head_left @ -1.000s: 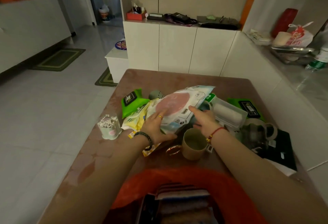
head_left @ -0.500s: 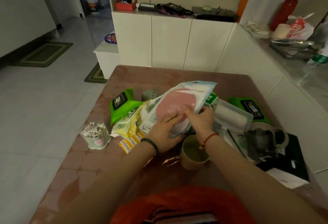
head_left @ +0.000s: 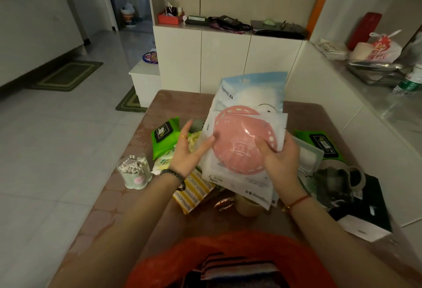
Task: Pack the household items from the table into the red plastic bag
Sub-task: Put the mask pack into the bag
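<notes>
Gripping the lower right edge of a stack of flat plastic packets [head_left: 244, 150], the right hand [head_left: 280, 162] is holding them tilted up above the middle of the table [head_left: 114, 198], thumb lying across the pink disc inside the front packet. The left hand [head_left: 191, 153] is hovering open beside the stack's left edge, fingers spread, one fingertip just brushing the wrapper and nothing in its grasp. The packets are looking light, thin and floppy, and the glossy film is probably slippery, so I'd say pinching all the layers together near a bottom corner, with the other hand steadying the far side, is suiting them best.

Under the stack, a beige mug [head_left: 247, 205] is sitting near the table's front edge, with a yellow striped pack [head_left: 194, 193] beside it. A cotton swab jar [head_left: 134, 171] is standing by the left edge. The red plastic bag [head_left: 173, 260] is gaping open at the near edge, already holding some dark folded items.
</notes>
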A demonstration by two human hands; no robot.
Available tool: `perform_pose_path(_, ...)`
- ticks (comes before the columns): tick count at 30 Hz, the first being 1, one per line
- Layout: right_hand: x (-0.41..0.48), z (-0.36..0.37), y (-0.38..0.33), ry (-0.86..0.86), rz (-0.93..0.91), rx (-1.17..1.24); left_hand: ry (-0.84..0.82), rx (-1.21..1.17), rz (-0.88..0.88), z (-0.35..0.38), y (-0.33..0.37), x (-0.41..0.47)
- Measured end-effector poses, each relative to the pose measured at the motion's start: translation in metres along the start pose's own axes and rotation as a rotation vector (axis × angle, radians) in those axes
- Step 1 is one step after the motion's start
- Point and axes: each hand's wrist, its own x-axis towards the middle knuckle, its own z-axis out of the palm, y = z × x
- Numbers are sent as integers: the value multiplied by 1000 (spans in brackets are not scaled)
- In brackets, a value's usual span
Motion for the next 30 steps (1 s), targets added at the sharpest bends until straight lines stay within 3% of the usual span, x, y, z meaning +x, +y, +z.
perform_pose_path(3,-7,-30,-26,-112,-69,73,-30,-32,11,-11,22,-2)
perform_pose_path(6,-9,-51,-46,-193,-39,167,-223,-105,36,-15,43,-13)
perform_pose_path(10,-13,-54,-53,-45,117,154,-448,-125,-2,-5,54,-41)
perform_pose_path(13,-20,-45,-51,-26,221,94,-364,-324,-129,5,46,-57)
perform_pose_path(17,-15,-34,-51,-389,467,337,-140,-435,-298,-13,34,-63)
perform_pose_path(20,4,-34,-46,-341,548,418,56,-514,-333,-40,25,-60)
perform_pose_path(22,14,-34,-37,-250,528,324,140,-607,-335,-60,21,-55)
perform_pose_path(26,20,-23,-10,-263,534,37,231,-722,-295,-94,12,-46)
perform_pose_path(30,23,-1,10,-295,640,-79,198,-739,-234,-106,5,-43)
